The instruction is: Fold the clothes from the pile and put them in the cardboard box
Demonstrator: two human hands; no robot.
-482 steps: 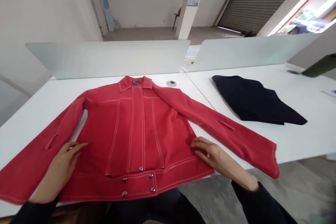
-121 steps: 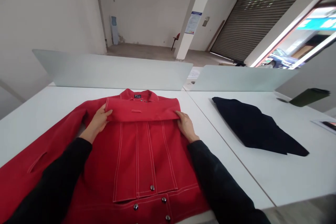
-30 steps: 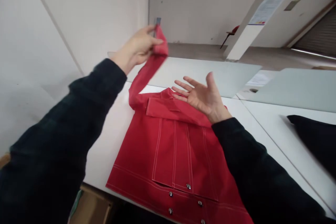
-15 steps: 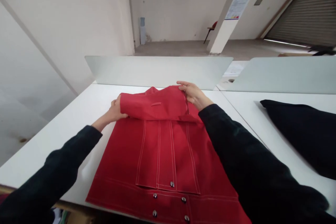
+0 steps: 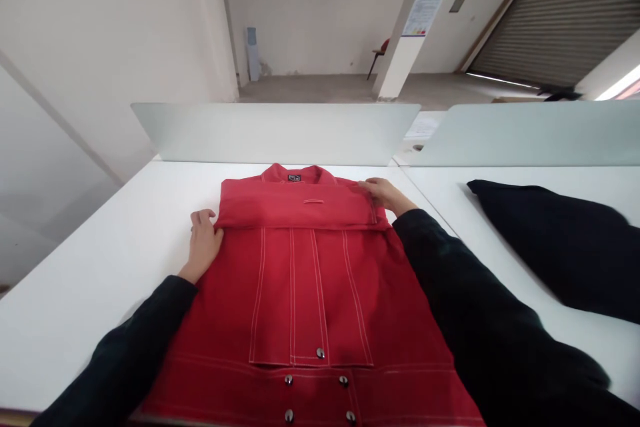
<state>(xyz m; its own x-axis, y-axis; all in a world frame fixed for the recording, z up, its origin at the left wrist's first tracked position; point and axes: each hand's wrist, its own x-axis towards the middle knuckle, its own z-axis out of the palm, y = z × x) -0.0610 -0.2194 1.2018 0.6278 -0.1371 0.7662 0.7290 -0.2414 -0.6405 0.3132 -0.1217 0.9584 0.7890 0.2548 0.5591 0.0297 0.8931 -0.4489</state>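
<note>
A red jacket (image 5: 280,293) with pale stitching and shiny metal buttons lies front up on the white table, its collar at the far end. A sleeve (image 5: 270,203) is folded straight across the chest below the collar. My right hand (image 5: 384,195) has its fingers closed over the cuff end of that sleeve, at the jacket's right side; the thumb is hidden. Beside the left end of the fold is my left hand (image 5: 204,240), fingers bent and apart, the thumb touching the jacket's left edge.
Frosted divider panels (image 5: 280,133) stand along the far edge of the white table (image 5: 100,260). A dark folded cloth (image 5: 555,240) lies on the adjoining table at right. Beyond are a pillar (image 5: 407,33), a water dispenser (image 5: 253,57) and a roller shutter (image 5: 545,20).
The sleeve has been lowered flat across the chest, and the collar with its label now shows. My left hand has slipped off the fold, down and left. My right hand has lowered with the cuff.
</note>
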